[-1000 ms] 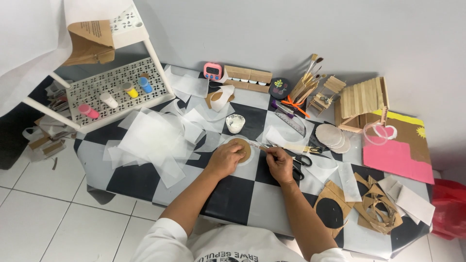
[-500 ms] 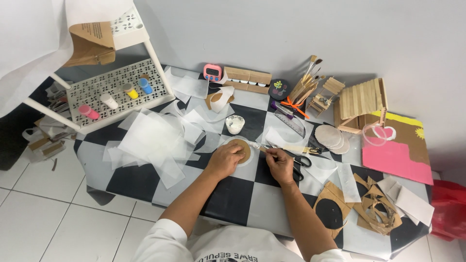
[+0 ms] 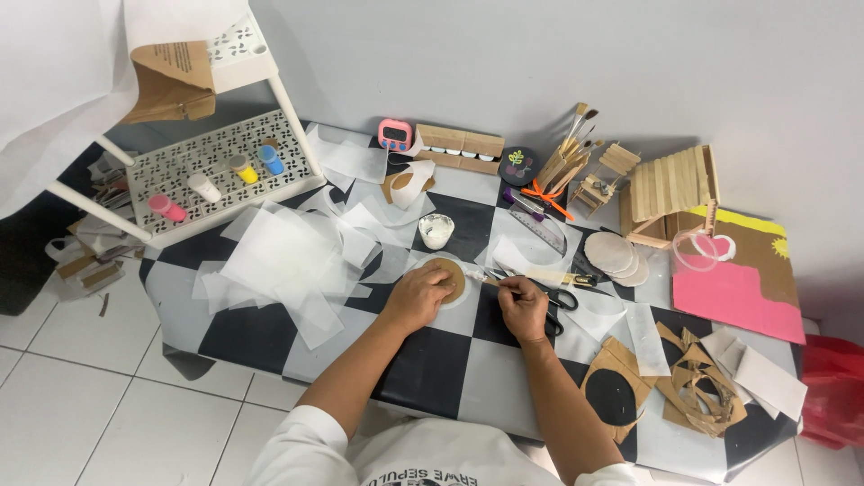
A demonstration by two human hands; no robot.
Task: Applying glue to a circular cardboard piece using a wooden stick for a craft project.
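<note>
Head view. A person sits at a black-and-white chequered table point(image 3: 432, 360) and works near its middle. The left hand point(image 3: 416, 297) lies flat on a brown cardboard disc point(image 3: 448, 277), fingers spread and pressing it down on a white sheet; nothing is gripped. The right hand point(image 3: 524, 304) has its fingers pinched shut around a thin stick-like tool point(image 3: 493, 282), probably a brush, whose tip meets the disc's right edge.

Progress, as a judgement: the disc is already cut round and appears to be under coating or gluing; a small white cup point(image 3: 436, 230) just behind it may hold the paste. A stack of pale discs point(image 3: 612, 255) towards the right back of the table suggests that similar pieces are finished or waiting. How much of the brown disc is covered cannot be told, since the left hand hides most of it.

Surroundings. Scissors point(image 3: 558, 301) lie touching or just beside the right hand. Loose sheets of thin white paper point(image 3: 288, 261) crowd the left half of the table and reach close to the left hand. Along the back edge stand a pink timer point(image 3: 394, 134), a bundle of brushes point(image 3: 567, 153) and a small stick house point(image 3: 670, 184). Cardboard scraps point(image 3: 697, 387) and a black disc point(image 3: 612, 396) lie near the front right corner; a pink board point(image 3: 733, 297) rests at the right edge. A white rack point(image 3: 216, 171) with paint bottles stands at the back left corner. The scissors and the paper sheets crowd the working spot most closely.
</note>
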